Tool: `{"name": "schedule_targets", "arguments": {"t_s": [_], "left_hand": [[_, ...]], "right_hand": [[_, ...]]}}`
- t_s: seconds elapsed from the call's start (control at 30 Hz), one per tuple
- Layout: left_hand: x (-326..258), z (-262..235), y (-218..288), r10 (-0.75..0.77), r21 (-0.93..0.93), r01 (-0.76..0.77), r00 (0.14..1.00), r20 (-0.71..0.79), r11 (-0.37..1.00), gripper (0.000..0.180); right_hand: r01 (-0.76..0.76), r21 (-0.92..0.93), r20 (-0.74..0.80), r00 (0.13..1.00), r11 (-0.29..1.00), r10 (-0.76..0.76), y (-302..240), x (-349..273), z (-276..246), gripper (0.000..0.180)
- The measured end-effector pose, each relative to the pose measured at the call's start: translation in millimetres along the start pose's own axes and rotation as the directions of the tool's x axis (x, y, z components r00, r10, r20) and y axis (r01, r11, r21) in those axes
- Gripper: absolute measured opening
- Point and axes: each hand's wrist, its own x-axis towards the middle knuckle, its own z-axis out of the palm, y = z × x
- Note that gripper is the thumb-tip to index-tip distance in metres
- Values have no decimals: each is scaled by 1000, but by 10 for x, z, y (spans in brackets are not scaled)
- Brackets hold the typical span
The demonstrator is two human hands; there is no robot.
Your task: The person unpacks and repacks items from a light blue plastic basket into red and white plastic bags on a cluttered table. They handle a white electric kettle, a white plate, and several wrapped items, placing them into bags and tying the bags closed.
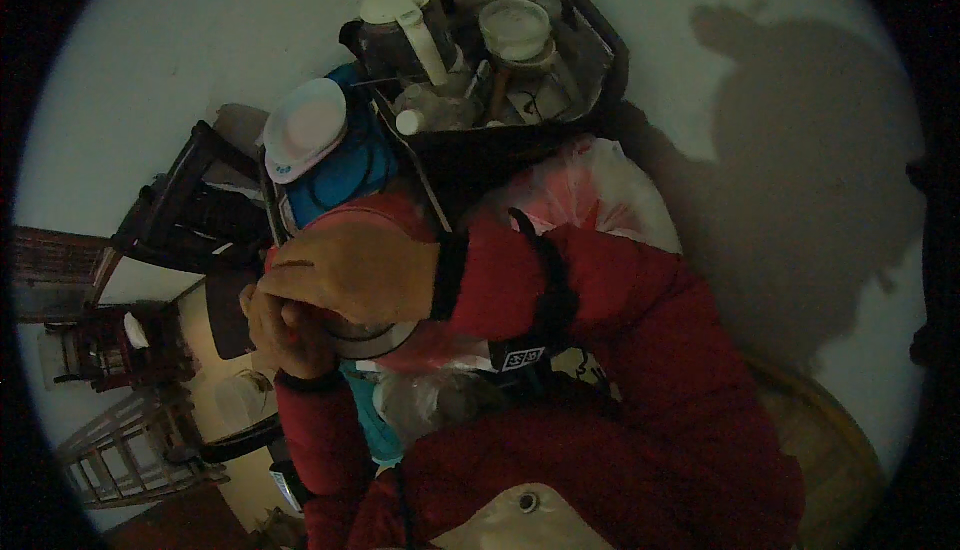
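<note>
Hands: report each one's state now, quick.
Left hand: fingers bent; whether it holds anything cannot be told.
Right hand: back toward the camera, fingertips hidden; grip cannot be told.

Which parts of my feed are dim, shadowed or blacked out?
Head view: dim and grainy overall, red padded sleeves showing little detail; head view: broad, soft-edged shadow on the pale surface at right; head view: fisheye rim leaves black corners.

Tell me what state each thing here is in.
Left hand: fingers curled
Right hand: bent, close against the left hand
White-lidded pitcher: lid on
White-capped bottle: capped
Black case: open, loaded
Blue-patterned white plate: tilted
Plastic bag: bulging
</note>
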Motion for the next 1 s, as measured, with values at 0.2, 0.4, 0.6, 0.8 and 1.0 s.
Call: {"name": "schedule_targets", "arguments": {"t_s": [0.2, 0.4, 0.6, 0.8, 1.0], "left_hand": [[161, -190, 140, 24, 122, -49, 980, 197, 991, 44], [100, -207, 159, -73, 48, 64, 974, 216, 997, 39], [-55, -206, 23, -68, -204, 103, 983, 172, 974, 37], [-156, -187, 17, -202, -236, 234, 967, 153, 943, 39], [-285, 42, 39, -309, -335, 259, 945, -105, 906, 35]], "right_hand": [[166, -255, 23, 986, 953, -166, 112, -61, 68, 15], [179, -253, -88, 974, 951, -207, 145, -60, 159, 11], [204, -225, 6, 978, 953, -208, 177, -31, 167, 10], [146, 25, -84, 986, 989, -143, 163, 8, 221, 17], [55, 15, -42, 998, 998, -55, 6, -42, 152, 20]]}}
